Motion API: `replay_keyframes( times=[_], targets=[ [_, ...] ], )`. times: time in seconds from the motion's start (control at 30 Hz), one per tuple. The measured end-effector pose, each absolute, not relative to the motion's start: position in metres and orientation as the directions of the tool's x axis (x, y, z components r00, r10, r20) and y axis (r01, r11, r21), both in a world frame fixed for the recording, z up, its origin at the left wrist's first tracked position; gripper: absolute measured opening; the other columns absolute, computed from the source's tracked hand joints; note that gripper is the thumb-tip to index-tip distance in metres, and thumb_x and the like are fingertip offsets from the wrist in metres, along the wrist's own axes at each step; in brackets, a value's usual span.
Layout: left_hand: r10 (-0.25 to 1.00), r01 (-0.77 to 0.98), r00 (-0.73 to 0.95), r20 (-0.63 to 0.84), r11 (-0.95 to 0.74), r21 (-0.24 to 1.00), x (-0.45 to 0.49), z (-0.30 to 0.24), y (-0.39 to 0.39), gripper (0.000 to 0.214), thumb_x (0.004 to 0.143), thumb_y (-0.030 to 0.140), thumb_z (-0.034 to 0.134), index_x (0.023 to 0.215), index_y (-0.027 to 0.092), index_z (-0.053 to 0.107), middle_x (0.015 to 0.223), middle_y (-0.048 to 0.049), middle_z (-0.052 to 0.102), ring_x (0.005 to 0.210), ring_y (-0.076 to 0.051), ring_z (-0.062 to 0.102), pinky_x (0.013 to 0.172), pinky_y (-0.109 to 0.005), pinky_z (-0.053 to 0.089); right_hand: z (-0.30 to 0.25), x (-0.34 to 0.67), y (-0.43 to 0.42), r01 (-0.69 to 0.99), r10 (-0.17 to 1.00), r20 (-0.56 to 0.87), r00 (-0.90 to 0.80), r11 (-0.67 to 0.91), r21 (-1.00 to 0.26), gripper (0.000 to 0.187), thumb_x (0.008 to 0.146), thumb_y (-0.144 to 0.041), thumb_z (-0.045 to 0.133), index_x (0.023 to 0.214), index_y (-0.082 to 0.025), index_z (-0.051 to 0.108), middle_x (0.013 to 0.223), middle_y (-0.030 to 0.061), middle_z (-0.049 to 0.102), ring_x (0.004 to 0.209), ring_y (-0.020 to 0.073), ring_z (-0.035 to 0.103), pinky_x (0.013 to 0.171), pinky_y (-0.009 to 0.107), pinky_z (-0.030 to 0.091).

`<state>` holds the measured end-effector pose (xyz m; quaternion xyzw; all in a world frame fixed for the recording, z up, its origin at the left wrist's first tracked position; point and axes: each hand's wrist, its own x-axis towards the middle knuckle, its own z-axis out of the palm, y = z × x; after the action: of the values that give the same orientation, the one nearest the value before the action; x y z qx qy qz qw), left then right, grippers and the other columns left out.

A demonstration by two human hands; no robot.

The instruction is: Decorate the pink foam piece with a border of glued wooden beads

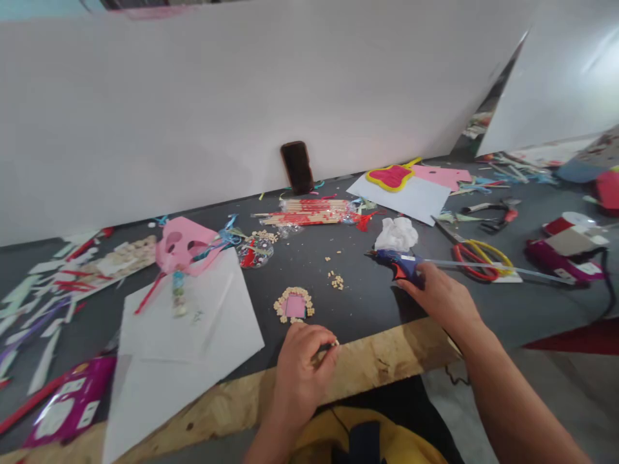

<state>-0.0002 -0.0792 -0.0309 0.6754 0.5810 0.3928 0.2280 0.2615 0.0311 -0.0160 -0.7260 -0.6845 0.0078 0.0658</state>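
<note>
My left hand (pixel 304 367) is curled near the table's front edge, pinching a small bead (pixel 334 343) between thumb and fingers. Just beyond it lies a small pink square ringed with beige beads (pixel 294 304). My right hand (pixel 438 296) reaches out to the right and closes on the handle of a blue glue gun (pixel 399 262), whose nozzle points left. A clear glue stick (pixel 488 266) juts from the gun's rear. Loose beige beads (pixel 336 280) are scattered between the two hands.
White paper sheets (pixel 193 322) and a pink mask (pixel 181 245) lie at left. A crumpled white tissue (pixel 396 233), scissors (pixel 478 258), a pack of sticks (pixel 312 212) and a phone (pixel 296 166) leaning on the white board stand further back. Scraps litter both ends.
</note>
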Motion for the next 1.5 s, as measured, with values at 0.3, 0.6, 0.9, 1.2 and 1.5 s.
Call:
replay_keyframes(
  times=[0.3, 0.6, 0.9, 1.2, 1.5],
  targets=[
    [0.967, 0.562, 0.010, 0.255, -0.216, 0.798, 0.001, -0.031, -0.082, 0.009, 0.079, 0.012, 0.062, 0.076, 0.020, 0.065, 0.078, -0.0021, 0.069, 0.079, -0.017, 0.058, 0.074, -0.031, 0.047, -0.006, 0.271, 0.040, 0.736, 0.950, -0.111, 0.292, -0.297, -0.608, 0.036, 0.060, -0.045, 0.065, 0.087, -0.021, 0.063, 0.074, 0.0050, 0.066, 0.067, 0.0230, 0.060, 0.054, 0.030, 0.040],
    [0.966, 0.592, -0.091, 0.243, -0.144, 0.793, -0.001, -0.033, -0.071, 0.008, 0.079, 0.013, 0.065, 0.078, 0.020, 0.068, 0.080, -0.0023, 0.071, 0.081, -0.017, 0.061, 0.077, -0.031, 0.048, -0.008, 0.260, 0.001, -0.085, 0.910, -0.409, 0.069, -0.403, -0.911, 0.043, 0.059, -0.035, 0.074, 0.098, -0.025, 0.058, 0.079, 0.0021, 0.064, 0.057, 0.0136, 0.056, 0.044, 0.023, 0.042],
    [0.934, 0.675, -0.080, 0.349, -0.207, 0.708, 0.005, -0.022, -0.036, 0.005, 0.081, 0.017, 0.066, 0.079, 0.021, 0.069, 0.084, -0.0021, 0.071, 0.086, -0.020, 0.059, 0.083, -0.036, 0.046, -0.010, 0.253, -0.023, 0.151, 0.951, -0.207, -0.228, -0.176, -0.973, 0.034, 0.084, -0.053, 0.055, 0.093, -0.021, 0.061, 0.064, 0.0015, 0.058, 0.055, 0.0125, 0.051, 0.049, 0.024, 0.042],
    [0.943, 0.609, -0.085, 0.322, -0.206, 0.766, 0.014, -0.018, -0.033, 0.004, 0.078, 0.017, 0.069, 0.079, 0.021, 0.069, 0.084, -0.0016, 0.071, 0.085, -0.019, 0.059, 0.081, -0.034, 0.044, -0.015, 0.252, -0.035, 0.243, 0.943, -0.055, -0.329, 0.028, -0.970, 0.027, 0.093, -0.045, 0.043, 0.091, -0.021, 0.055, 0.067, 0.0008, 0.054, 0.057, 0.0110, 0.049, 0.052, 0.023, 0.042],
    [0.942, 0.593, -0.065, 0.329, -0.229, 0.772, 0.014, -0.014, -0.036, 0.006, 0.078, 0.016, 0.069, 0.079, 0.022, 0.069, 0.083, -0.0009, 0.071, 0.084, -0.018, 0.058, 0.081, -0.034, 0.044, -0.016, 0.252, -0.042, 0.313, 0.945, -0.016, -0.327, 0.093, -0.945, 0.028, 0.093, -0.046, 0.043, 0.103, -0.023, 0.054, 0.071, 0.0015, 0.057, 0.059, 0.0123, 0.052, 0.053, 0.023, 0.047]
  ],
)
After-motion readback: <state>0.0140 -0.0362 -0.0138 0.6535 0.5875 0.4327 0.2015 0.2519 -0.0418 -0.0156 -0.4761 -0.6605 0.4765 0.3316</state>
